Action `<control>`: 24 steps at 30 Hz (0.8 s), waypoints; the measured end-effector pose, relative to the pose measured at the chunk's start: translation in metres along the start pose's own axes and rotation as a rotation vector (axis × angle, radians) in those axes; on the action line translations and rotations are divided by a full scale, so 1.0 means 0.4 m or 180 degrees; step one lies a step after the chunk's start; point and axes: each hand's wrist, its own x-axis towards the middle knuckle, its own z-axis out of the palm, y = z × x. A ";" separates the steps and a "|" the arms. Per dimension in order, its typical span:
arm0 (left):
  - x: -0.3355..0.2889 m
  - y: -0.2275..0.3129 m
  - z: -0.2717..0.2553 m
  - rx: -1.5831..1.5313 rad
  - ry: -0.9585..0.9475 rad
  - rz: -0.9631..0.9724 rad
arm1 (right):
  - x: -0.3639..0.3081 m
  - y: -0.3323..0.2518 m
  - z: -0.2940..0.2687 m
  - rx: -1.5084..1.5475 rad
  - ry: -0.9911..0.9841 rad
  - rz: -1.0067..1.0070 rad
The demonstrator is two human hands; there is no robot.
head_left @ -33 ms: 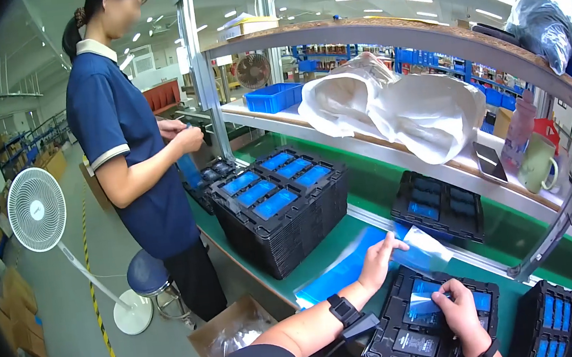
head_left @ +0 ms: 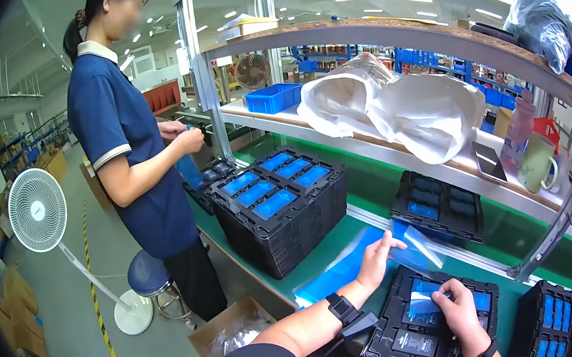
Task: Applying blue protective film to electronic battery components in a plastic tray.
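Note:
My left hand (head_left: 377, 261) is raised over the bench, its fingers closed on a clear plastic film (head_left: 421, 249) that curls off to the right. Below it lies a blue film sheet (head_left: 336, 275). My right hand (head_left: 460, 308) pinches a small clear film strip (head_left: 424, 304) above a black tray (head_left: 383, 333). In that tray sit flat rectangular pieces, some blue-faced; one black piece (head_left: 416, 343) with white print looks like a battery pack. My fingers hide part of the tray's middle.
A tall stack of black trays (head_left: 281, 228) stands left of centre. Another tray (head_left: 437, 205) lies farther back, and more trays (head_left: 553, 321) stand at right. A co-worker (head_left: 130, 140) handles a blue piece at left. A cardboard box (head_left: 236, 329) sits beside the bench.
The clear film at my left hand has shifted and curled more. Both hands stay almost in place, and the right one still pinches the small strip.

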 end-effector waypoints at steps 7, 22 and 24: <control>0.027 0.023 -0.033 -0.0161 0.0051 -0.0145 | 0.008 -0.004 -0.007 0.0170 -0.0125 0.0257; 0.021 0.060 0.041 -0.1541 0.0296 -0.0523 | -0.006 -0.009 -0.001 0.0134 -0.0142 -0.0245; 0.028 0.038 0.046 -0.1542 0.0393 -0.0735 | -0.005 -0.016 -0.014 0.0018 -0.0139 -0.0085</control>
